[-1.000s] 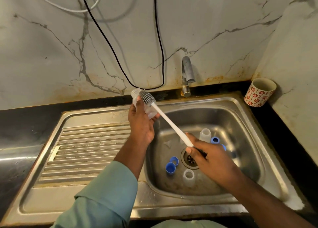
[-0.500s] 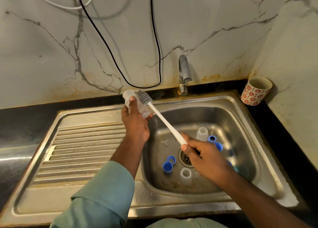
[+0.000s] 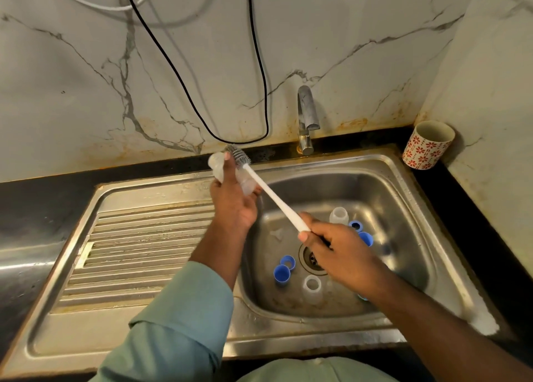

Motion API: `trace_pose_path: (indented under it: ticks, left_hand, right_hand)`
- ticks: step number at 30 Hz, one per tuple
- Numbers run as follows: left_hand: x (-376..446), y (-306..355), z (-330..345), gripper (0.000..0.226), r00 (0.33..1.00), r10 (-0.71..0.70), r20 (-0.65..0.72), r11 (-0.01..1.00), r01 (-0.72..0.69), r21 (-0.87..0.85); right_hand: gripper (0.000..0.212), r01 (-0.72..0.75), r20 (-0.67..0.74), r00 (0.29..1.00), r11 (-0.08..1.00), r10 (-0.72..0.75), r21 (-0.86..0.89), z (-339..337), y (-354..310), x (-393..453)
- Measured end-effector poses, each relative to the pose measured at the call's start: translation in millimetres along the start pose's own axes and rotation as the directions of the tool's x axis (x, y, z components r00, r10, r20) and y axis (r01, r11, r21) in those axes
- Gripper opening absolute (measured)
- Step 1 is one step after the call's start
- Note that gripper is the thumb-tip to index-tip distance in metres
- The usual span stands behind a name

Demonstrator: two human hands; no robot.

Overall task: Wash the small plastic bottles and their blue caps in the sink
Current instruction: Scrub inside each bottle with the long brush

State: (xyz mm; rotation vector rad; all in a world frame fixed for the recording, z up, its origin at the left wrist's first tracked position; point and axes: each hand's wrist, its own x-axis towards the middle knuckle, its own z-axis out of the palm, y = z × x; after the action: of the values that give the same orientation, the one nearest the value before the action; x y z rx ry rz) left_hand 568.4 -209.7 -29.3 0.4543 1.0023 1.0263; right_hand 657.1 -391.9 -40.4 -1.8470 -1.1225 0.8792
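The small clear bottle (image 3: 230, 174) sits in the left hand (image 3: 233, 205), raised over the sink's back-left rim (image 3: 184, 187). It looks light, thin-walled and probably wet and slippery, so a grip around its middle, as here, seems safest; hard squeezing would likely dent it. Its long axis runs diagonally, one end toward the wall and left, the other down toward the basin; which end is the mouth I cannot tell. The left fingers curl around it. The right hand (image 3: 340, 254) grips the white handle of a bottle brush (image 3: 268, 191), bristles beside the bottle's upper end. Below, more bottles (image 3: 339, 215) and blue caps (image 3: 282, 273) lie around the drain (image 3: 310, 259).
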Motion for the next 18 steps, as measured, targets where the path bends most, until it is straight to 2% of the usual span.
trace_pose_path:
  ticks: [3,8,13,16,18]
  left_hand:
    - [9,16,-10,0.072,0.996,0.057,-0.063,0.992,-0.064,-0.107]
    - [-2,-7,-2,0.056,1.0,0.002,0.016,1.0,-0.002,0.019]
    - [11,17,-9,0.048,0.992,0.032,-0.124,0.999,-0.031,0.01]
    - [-1,3,-9,0.05,0.999,0.048,0.01,0.989,-0.048,0.139]
    - [-6,-4,-7,0.053,0.999,0.035,0.04,0.986,-0.041,0.163]
  right_hand:
    - [0.035,0.029,0.062,0.998,0.999,-0.026,-0.043,-7,6,-19]
    - [0.023,-0.022,-0.015,1.0,0.999,0.022,0.026,-4,3,-1]
    - [0.024,-0.02,0.058,0.998,0.999,0.022,-0.036,-7,8,-20]
    - [0.023,-0.046,0.012,0.999,0.998,0.045,0.044,-6,5,-14]
    - [0.02,-0.066,-0.021,0.997,0.994,0.068,0.082,-6,1,-5]
